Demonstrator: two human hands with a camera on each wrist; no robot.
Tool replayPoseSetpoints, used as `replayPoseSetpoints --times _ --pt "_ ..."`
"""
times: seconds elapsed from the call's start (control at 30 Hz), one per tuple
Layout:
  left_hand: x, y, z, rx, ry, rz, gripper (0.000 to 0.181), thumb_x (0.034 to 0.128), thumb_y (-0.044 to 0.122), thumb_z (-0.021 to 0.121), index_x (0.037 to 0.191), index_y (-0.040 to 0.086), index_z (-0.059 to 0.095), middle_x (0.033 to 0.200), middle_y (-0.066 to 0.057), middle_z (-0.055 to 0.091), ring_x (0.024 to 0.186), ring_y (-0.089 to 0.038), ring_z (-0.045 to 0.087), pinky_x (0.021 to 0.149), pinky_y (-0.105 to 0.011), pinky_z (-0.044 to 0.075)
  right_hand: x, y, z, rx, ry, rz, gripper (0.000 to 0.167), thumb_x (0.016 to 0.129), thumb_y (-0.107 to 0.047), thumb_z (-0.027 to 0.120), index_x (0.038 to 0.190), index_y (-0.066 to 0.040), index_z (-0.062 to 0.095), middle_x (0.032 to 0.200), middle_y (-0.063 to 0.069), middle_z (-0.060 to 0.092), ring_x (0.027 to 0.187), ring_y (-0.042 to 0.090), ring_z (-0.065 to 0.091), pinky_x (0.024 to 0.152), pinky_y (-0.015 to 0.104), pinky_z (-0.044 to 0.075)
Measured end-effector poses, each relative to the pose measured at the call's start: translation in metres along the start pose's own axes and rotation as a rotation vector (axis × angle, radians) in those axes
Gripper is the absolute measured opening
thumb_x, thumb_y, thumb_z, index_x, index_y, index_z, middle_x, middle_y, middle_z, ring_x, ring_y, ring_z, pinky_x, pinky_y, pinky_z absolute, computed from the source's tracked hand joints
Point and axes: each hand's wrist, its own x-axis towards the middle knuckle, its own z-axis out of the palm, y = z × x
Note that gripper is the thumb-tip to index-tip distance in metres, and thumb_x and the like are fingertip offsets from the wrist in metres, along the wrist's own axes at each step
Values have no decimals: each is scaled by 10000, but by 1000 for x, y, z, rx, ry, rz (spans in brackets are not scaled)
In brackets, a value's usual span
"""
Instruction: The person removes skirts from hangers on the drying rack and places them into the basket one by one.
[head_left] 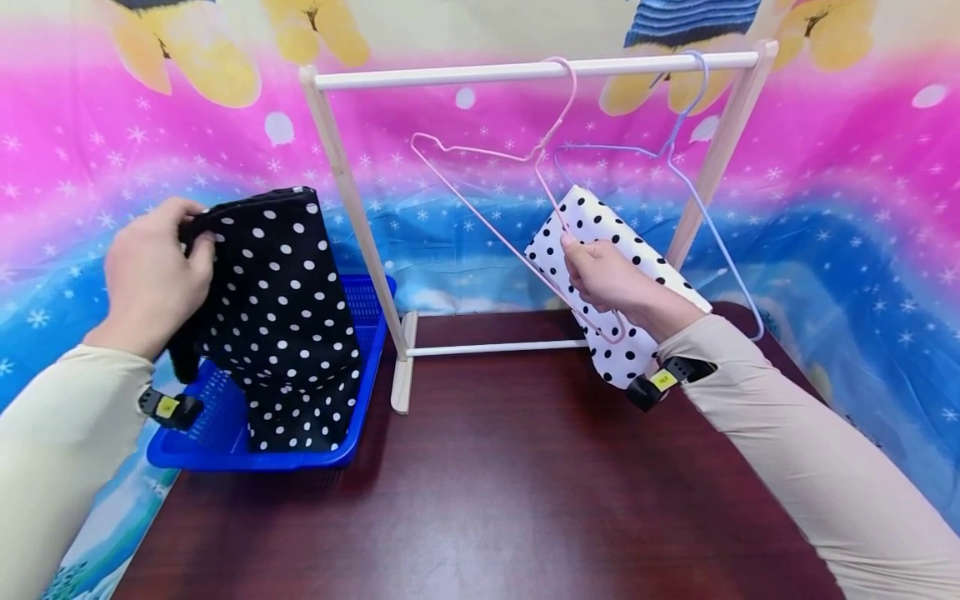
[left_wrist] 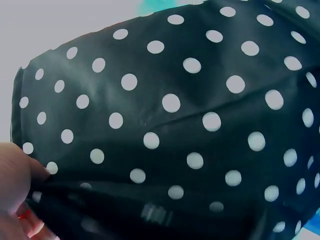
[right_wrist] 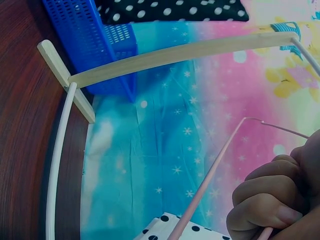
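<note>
My left hand [head_left: 153, 275] grips a black cloth with white polka dots [head_left: 281, 292] by its upper left corner. The folded cloth hangs down into the blue basket [head_left: 247, 461]. Fingers curled, my right hand [head_left: 611, 271] holds the pink hanger [head_left: 575, 87] by its right side wire; the hanger's hook is at the rack's top rail. A white cloth with black dots [head_left: 626, 350] hangs behind that hand, on the lavender-blue hanger [head_left: 667, 152]. In the left wrist view the black cloth [left_wrist: 170, 120] fills most of the picture, the thumb on its edge.
A wooden rack [head_left: 352, 200] with a white top rail [head_left: 450, 75] and a low crossbar [head_left: 495, 347] stands on the dark red-brown table [head_left: 480, 500]. The basket sits beside its left post. Behind everything hangs a colourful patterned backdrop [head_left: 465, 192].
</note>
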Motion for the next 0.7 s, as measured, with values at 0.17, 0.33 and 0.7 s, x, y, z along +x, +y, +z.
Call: replayPoseSetpoints --times 0.17,0.33,0.7 --pt "-3 4 17 83 -165 90 272 964 100 563 1218 24 624 1108 -321 668 941 -509 600 681 -666 449 1 2 0 4 19 4 612 1091 -509 265 606 -145 345 490 -75 252 434 82 199 432 232 189" --pt "-12 8 30 129 -346 229 253 903 23 631 1155 18 617 1086 -244 658 944 -417 605 733 -612 502 0 1 -1 13 22 -2 612 1091 -508 266 603 -148 341 489 -77 250 436 76 190 432 229 176" --pt "-29 7 46 113 -429 334 354 874 -81 538 1203 44 501 1101 -216 666 733 -310 585 622 -488 522 -1 0 0 19 -1 1 613 1089 -515 269 607 -146 356 487 -85 271 426 70 204 431 233 184"
